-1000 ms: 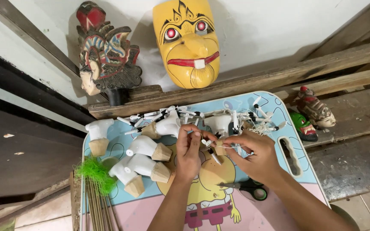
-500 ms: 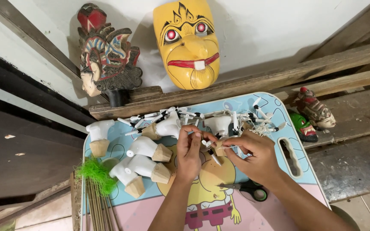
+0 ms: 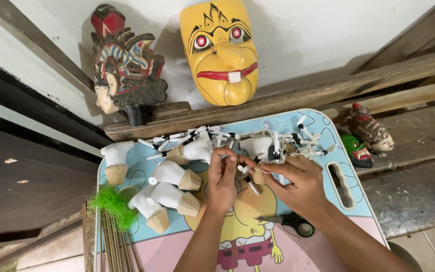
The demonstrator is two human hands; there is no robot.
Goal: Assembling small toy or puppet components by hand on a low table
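Small white puppet-arm piece with dark joints, over the cartoon-printed tray; left hand fingers pinched together on its upper end; right hand fingers closed on thin thread beside it; white wooden torsos lie just left; scissors below.

No packages, labels, signs or screens anywhere here, honestly. Closest thing is the cartoon print on the blue-and-pink table, and that's just decoration.

White wall, wooden ledge, perhaps tiled floor.
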